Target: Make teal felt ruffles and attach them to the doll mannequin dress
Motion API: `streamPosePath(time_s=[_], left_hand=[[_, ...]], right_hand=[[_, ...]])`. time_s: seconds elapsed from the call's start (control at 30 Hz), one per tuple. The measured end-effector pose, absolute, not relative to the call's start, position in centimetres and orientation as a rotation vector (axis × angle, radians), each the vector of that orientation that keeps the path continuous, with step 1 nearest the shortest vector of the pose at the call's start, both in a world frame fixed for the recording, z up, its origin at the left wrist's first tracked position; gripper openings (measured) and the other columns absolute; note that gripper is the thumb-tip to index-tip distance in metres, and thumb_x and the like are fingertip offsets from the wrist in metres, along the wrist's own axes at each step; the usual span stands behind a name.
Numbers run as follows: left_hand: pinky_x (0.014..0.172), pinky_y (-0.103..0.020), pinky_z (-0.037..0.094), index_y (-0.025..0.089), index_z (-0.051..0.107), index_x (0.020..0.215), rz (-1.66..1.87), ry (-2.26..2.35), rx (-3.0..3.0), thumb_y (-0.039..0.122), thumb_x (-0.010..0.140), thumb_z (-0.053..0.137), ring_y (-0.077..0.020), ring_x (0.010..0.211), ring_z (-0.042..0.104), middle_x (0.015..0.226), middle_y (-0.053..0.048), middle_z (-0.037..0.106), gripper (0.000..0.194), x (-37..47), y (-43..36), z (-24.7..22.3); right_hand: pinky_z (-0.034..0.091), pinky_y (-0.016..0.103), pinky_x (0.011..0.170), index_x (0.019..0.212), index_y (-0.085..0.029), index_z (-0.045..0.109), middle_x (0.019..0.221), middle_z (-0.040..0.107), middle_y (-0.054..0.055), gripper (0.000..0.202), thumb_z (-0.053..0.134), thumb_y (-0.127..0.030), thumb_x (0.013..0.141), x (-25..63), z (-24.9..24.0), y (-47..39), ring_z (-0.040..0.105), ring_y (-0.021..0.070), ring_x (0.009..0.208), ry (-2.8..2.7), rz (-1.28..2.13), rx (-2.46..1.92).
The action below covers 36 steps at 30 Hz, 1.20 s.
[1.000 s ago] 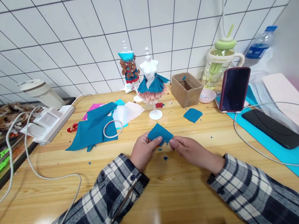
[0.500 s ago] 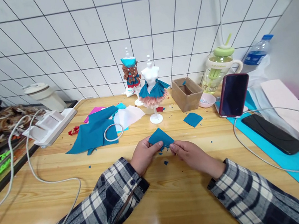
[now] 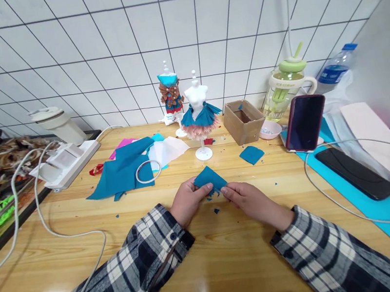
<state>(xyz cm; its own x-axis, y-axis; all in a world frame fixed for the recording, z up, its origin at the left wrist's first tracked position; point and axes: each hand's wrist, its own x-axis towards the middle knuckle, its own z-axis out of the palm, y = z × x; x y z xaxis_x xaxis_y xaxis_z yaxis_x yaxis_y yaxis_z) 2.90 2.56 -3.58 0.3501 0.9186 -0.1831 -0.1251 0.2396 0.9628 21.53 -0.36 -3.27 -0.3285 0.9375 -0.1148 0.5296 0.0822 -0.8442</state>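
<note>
A small square of teal crepe-like paper or fabric [image 3: 209, 178] is held between my two hands just above the table, one corner pointing away from me. My left hand [image 3: 190, 200] pinches its left side, thumb on top. At its right corner, my right hand [image 3: 248, 200] grips the edge between thumb and finger. Little teal scraps [image 3: 216, 210] lie on the wood below. Beyond stands a white mini dress form [image 3: 196, 94] wearing a teal skirt [image 3: 202, 115] with pink frill. To its right lies another teal piece [image 3: 251, 154].
Larger teal sheets [image 3: 125, 174] lie left with a white ring [image 3: 148, 172] on them. A second dress form [image 3: 170, 90], a cardboard box [image 3: 244, 122] and a pink dish [image 3: 270, 129] stand at the back. An upright phone [image 3: 305, 123], a black phone [image 3: 357, 173] and cables occupy the right.
Almost nothing differs. Both hands keep the teal square in the same place, and the whole view has shifted very slightly.
</note>
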Motion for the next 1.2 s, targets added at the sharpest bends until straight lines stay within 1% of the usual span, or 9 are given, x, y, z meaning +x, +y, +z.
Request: streamPosePath(time_s=[0.17,0.3,0.37,0.43,0.53,0.6,0.83,0.97,1.2], left_hand=[[0.080,-0.032,0.046,0.013,0.068,0.086,0.903,0.893,1.013,0.034,0.071,0.075,-0.0177,0.077,0.062,0.083,-0.005,0.071,0.027,2.8,2.6,-4.0],[0.076,-0.028,0.045,0.014,0.067,0.082,0.998,0.900,0.965,0.032,0.071,0.075,-0.0141,0.072,0.060,0.078,-0.002,0.069,0.023,2.9,2.7,-4.3],[0.073,-0.026,0.044,0.014,0.067,0.081,1.042,0.924,0.962,0.033,0.071,0.075,-0.0128,0.070,0.058,0.076,-0.002,0.068,0.023,2.9,2.8,-4.3],[0.072,-0.026,0.044,0.014,0.068,0.082,1.043,0.934,0.969,0.034,0.071,0.075,-0.0126,0.070,0.058,0.077,-0.002,0.068,0.023,2.9,2.9,-4.3],[0.074,-0.027,0.045,0.014,0.068,0.083,1.012,0.929,0.997,0.034,0.072,0.075,-0.0134,0.071,0.058,0.078,-0.003,0.068,0.024,2.9,2.9,-4.2],[0.075,-0.027,0.045,0.014,0.068,0.082,1.008,0.928,1.001,0.033,0.072,0.075,-0.0138,0.072,0.059,0.079,-0.003,0.068,0.023,2.9,2.8,-4.2],[0.077,-0.030,0.047,0.013,0.066,0.083,0.947,0.852,1.008,0.032,0.074,0.073,-0.0160,0.075,0.061,0.083,-0.005,0.071,0.022,3.1,2.4,-3.7],[0.078,-0.031,0.047,0.013,0.066,0.083,0.945,0.874,1.014,0.032,0.073,0.073,-0.0167,0.076,0.061,0.082,-0.005,0.071,0.023,3.1,2.4,-3.5],[0.077,-0.031,0.047,0.013,0.066,0.083,0.950,0.857,1.016,0.033,0.074,0.072,-0.0165,0.075,0.061,0.084,-0.005,0.071,0.023,3.1,2.4,-3.6]], right_hand=[[0.032,0.025,0.054,0.067,-0.021,0.044,0.062,0.049,-0.002,0.043,0.033,-0.052,0.094,21.6,-3.4,-0.4,0.042,0.0131,0.059,-1.923,1.155,-1.436],[0.037,0.026,0.054,0.073,-0.021,0.046,0.063,0.049,-0.002,0.044,0.028,-0.055,0.095,21.3,-3.3,-0.9,0.046,0.0133,0.058,-1.838,1.158,-1.416],[0.037,0.025,0.048,0.077,-0.022,0.044,0.059,0.048,-0.004,0.043,0.026,-0.058,0.094,20.8,-3.2,-1.4,0.047,0.0122,0.049,-1.734,1.308,-1.395],[0.036,0.024,0.041,0.080,-0.023,0.041,0.056,0.050,-0.005,0.042,0.027,-0.060,0.093,20.2,-3.2,-1.8,0.049,0.0115,0.042,-1.615,1.522,-1.358],[0.039,0.022,0.040,0.085,-0.023,0.039,0.060,0.059,-0.004,0.040,0.030,-0.062,0.091,19.4,-3.2,-2.2,0.056,0.0124,0.043,-1.478,1.681,-1.342],[0.041,0.022,0.040,0.086,-0.023,0.038,0.062,0.062,-0.003,0.039,0.031,-0.062,0.091,19.1,-3.3,-2.2,0.059,0.0127,0.044,-1.437,1.695,-1.354],[0.038,0.023,0.039,0.086,-0.025,0.038,0.065,0.067,-0.001,0.039,0.033,-0.063,0.090,19.0,-3.8,-2.1,0.060,0.0142,0.042,-1.407,1.676,-1.311],[0.039,0.025,0.039,0.085,-0.025,0.039,0.065,0.067,-0.001,0.039,0.033,-0.064,0.090,19.0,-3.8,-2.2,0.059,0.0151,0.042,-1.420,1.654,-1.298],[0.038,0.025,0.038,0.083,-0.025,0.039,0.064,0.065,-0.002,0.039,0.034,-0.063,0.090,19.0,-3.6,-2.2,0.057,0.0138,0.039,-1.427,1.622,-1.295]])
